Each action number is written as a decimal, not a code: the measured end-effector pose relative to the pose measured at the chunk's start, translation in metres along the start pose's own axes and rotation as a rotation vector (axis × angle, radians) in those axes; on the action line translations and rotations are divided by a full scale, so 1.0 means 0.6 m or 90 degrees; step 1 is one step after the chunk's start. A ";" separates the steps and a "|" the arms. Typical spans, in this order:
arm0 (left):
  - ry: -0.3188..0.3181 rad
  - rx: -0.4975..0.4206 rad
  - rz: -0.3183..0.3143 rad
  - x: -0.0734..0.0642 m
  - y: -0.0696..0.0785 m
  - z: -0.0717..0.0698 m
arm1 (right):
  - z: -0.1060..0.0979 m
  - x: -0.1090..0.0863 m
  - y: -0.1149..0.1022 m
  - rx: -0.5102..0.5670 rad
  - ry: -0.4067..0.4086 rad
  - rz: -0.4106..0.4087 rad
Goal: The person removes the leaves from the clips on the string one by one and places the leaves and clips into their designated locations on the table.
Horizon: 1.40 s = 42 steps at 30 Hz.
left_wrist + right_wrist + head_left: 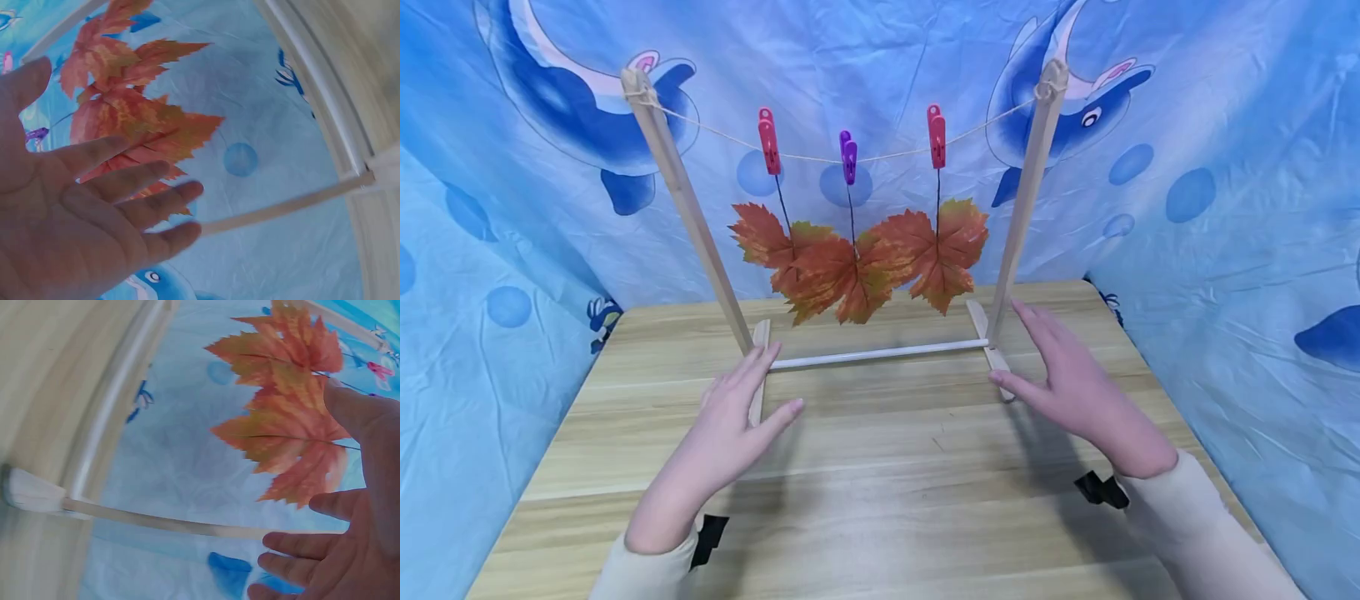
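Between two wooden posts, the left one (688,208) and the right one (1028,192), a thin string (891,157) sags. Two red clothespins (768,142) and a purple clothespin (848,158) between them clip the stems of three orange maple leaves (943,250), which partly overlap. A white rod (880,355) joins the posts low down, above flat wooden feet (758,408). My left hand (722,425) is spread near the left post's base, and my right hand (1067,383) near the right one. Neither holds anything; whether fingertips touch the frame I cannot tell.
The stand rests toward the back of a wood-grain table (880,500). Blue cloth (880,50) printed with dolphins hangs behind and at both sides. Black straps (1101,490) show at both wrists.
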<state>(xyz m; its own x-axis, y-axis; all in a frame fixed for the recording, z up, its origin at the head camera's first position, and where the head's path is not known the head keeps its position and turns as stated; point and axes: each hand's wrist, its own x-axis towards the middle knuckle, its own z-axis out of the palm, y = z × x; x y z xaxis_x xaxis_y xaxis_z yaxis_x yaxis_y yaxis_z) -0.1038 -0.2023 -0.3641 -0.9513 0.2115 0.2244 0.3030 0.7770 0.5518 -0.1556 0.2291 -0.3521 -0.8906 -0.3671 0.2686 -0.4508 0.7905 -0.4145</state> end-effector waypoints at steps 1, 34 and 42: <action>0.013 -0.018 0.014 0.003 0.002 -0.002 | -0.006 0.004 -0.004 0.013 0.002 -0.002; 0.095 -0.463 0.069 0.117 0.159 0.001 | -0.151 0.115 -0.108 0.133 0.258 -0.190; 0.161 -0.497 0.108 0.167 0.210 -0.002 | -0.187 0.149 -0.140 0.152 0.262 -0.189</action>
<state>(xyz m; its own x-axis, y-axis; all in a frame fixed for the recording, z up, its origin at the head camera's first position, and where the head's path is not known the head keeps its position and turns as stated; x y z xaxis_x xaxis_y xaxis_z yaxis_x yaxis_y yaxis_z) -0.1611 -0.0837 -0.2713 -0.8760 0.0762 0.4763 0.4819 0.0936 0.8712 -0.1907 0.1846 -0.1959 -0.6475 -0.2979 0.7014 -0.7229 0.5314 -0.4417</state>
